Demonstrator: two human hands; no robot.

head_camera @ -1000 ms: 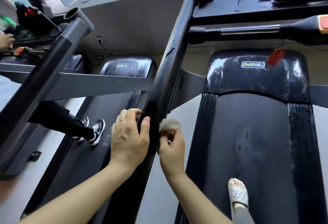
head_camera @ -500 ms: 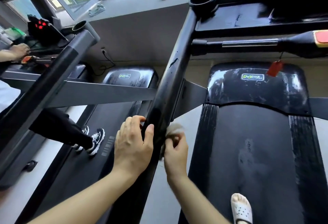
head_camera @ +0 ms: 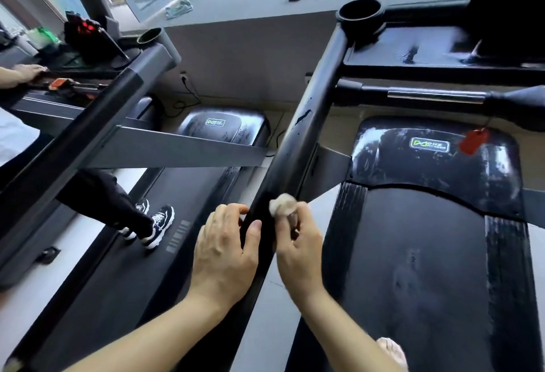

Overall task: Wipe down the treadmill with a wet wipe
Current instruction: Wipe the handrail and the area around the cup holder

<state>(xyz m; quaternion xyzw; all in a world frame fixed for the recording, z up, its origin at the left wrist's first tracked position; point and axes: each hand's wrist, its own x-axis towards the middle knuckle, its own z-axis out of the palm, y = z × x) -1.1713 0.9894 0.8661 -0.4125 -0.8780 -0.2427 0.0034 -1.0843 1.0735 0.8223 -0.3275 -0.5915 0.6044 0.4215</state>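
Note:
The treadmill's black left upright slopes from the cup holder at top down to the bottom of the view. My left hand wraps around this upright from the left, thumb lying on its front face. My right hand is on the upright's right side and pinches a crumpled, greyish wet wipe against the tube. The wipe sticks out above my fingers. The treadmill's belt and glossy motor cover lie to the right, streaked with moisture.
A horizontal handlebar with a red safety tag crosses at upper right. A second treadmill stands at left, where another person's black trainers stand on its belt. Their hand rests on its console.
The view has tilted up, showing more of the window. My right hand has slid the wipe a little higher on the upright. My left hand keeps its hold.

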